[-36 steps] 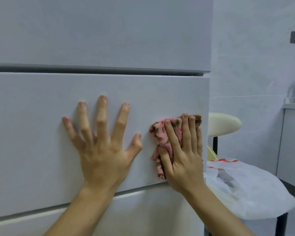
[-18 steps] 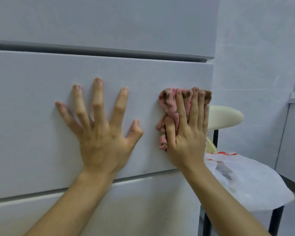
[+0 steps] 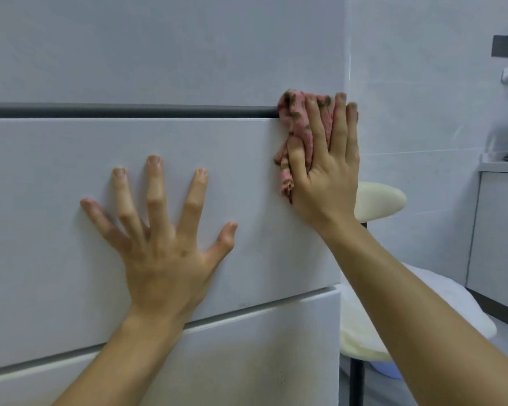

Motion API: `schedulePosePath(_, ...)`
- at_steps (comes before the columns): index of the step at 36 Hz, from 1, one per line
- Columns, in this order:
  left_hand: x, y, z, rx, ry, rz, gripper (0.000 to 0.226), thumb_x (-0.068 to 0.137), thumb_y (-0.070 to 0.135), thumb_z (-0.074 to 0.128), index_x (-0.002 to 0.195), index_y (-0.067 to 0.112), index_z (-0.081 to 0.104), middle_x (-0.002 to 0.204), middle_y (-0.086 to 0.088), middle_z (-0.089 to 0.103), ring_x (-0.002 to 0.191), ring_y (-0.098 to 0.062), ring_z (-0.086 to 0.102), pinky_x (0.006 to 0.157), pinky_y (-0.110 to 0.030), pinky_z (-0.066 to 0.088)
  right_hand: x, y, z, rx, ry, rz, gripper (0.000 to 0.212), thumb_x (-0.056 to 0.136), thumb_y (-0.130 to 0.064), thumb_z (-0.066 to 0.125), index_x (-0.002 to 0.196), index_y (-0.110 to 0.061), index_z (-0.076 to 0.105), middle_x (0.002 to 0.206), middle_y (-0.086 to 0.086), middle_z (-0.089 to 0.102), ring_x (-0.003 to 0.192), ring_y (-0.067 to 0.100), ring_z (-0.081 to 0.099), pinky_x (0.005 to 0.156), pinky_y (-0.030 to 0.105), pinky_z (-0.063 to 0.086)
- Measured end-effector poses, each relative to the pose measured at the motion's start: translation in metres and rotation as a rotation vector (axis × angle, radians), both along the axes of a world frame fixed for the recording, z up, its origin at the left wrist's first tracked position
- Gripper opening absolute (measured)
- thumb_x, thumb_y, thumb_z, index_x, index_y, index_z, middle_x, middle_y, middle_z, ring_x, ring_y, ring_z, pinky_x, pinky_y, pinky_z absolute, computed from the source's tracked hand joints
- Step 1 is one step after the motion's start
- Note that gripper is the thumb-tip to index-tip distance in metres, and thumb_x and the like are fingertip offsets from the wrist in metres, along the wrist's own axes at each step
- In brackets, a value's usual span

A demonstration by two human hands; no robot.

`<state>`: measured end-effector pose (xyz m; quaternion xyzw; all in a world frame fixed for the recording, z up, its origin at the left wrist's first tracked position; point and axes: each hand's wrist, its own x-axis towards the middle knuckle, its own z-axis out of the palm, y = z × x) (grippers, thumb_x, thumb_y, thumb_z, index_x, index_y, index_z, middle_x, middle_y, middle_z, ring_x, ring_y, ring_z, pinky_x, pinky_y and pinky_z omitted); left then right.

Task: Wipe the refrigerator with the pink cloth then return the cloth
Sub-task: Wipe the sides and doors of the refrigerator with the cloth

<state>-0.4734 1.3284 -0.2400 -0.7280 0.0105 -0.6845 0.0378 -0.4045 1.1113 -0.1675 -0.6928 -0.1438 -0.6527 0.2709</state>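
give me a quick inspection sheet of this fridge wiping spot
surface: glossy white refrigerator front, panels parted by a dark gap
job's things: pink cloth with brown spots, bunched at the middle panel's top right corner, across the gap
clutter: white plastic bag on a cream padded chair right of the refrigerator
grippers: left hand flat on the middle panel, fingers spread; right hand presses the cloth with straight fingers
cables: nothing seen
surroundings: white tiled wall, white cabinet far right
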Motion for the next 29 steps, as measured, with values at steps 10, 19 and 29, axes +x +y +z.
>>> schedulePosePath(10,0.003,0.000,-0.001,0.005,-0.034,0.005,0.074,0.099,0.067,0.056,0.159,0.024,0.047,0.164,-0.027,0.036,0.150,-0.059,0.027,0.114,-0.084,0.013,-0.009,-0.002,-0.066,0.142,0.106,0.118,0.064,0.109,-0.046,0.026,0.168,-0.020,0.023,0.177,0.006,0.009,0.158,-0.004,-0.001,0.117,0.003,0.009)
schedulePosePath(19,0.004,0.001,-0.004,0.015,-0.014,0.028,0.076,0.100,0.068,0.054,0.161,0.024,0.042,0.166,-0.026,0.032,0.151,-0.057,0.025,0.115,-0.084,0.012,-0.014,0.010,-0.126,0.297,0.200,0.120,0.066,0.105,-0.054,0.028,0.167,-0.035,0.012,0.174,0.000,0.018,0.155,0.023,0.031,0.107,0.057,0.051)
schedulePosePath(29,0.005,-0.001,-0.004,0.018,-0.025,0.027,0.076,0.101,0.064,0.054,0.161,0.020,0.041,0.165,-0.029,0.033,0.149,-0.059,0.027,0.114,-0.085,0.012,-0.009,0.009,0.010,0.330,0.183,0.106,0.071,0.106,-0.057,0.026,0.169,-0.030,0.009,0.167,0.004,0.030,0.144,0.027,0.042,0.101,0.048,0.046)
